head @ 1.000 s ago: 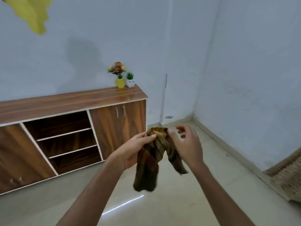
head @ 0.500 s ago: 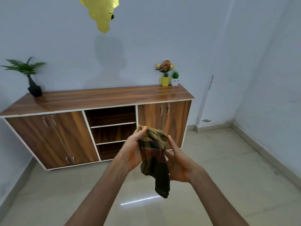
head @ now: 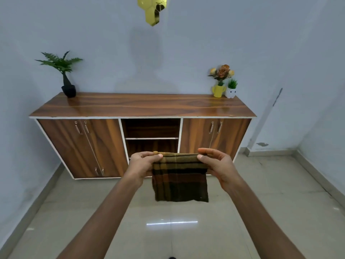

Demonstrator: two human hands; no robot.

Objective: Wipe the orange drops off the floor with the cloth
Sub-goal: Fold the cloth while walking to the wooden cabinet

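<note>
Preparation, not wiping yet. Holding the cloth (head: 180,181) up in the air at 12 o'clock, well above the floor (head: 261,212) and not touching it. Pinching its top edge at both ends: with the left hand (head: 142,165) at the 9 o'clock corner, thumb on the near side and fingers curled behind; with the right hand (head: 217,165) at the 3 o'clock corner, thumb and forefinger closing on the fabric, other fingers loosely bent. Keeping both hands apart by the width of the cloth, so letting it hang flat and square. Most likely spreading it like this for making a tidy pad before going down. Facing the wooden cabinet (head: 141,107) at 12 o'clock against the wall, with a dark potted plant (head: 61,71) at its 9 o'clock end and a yellow pot with flowers (head: 218,91) beside a small white pot (head: 231,93) at its 3 o'clock end. Not finding any orange drops on the visible tiles; only a white light reflection (head: 171,222) at 6 o'clock from the cloth. Probably needing to search for the drops first, then crouching and pressing the cloth on them.
</note>
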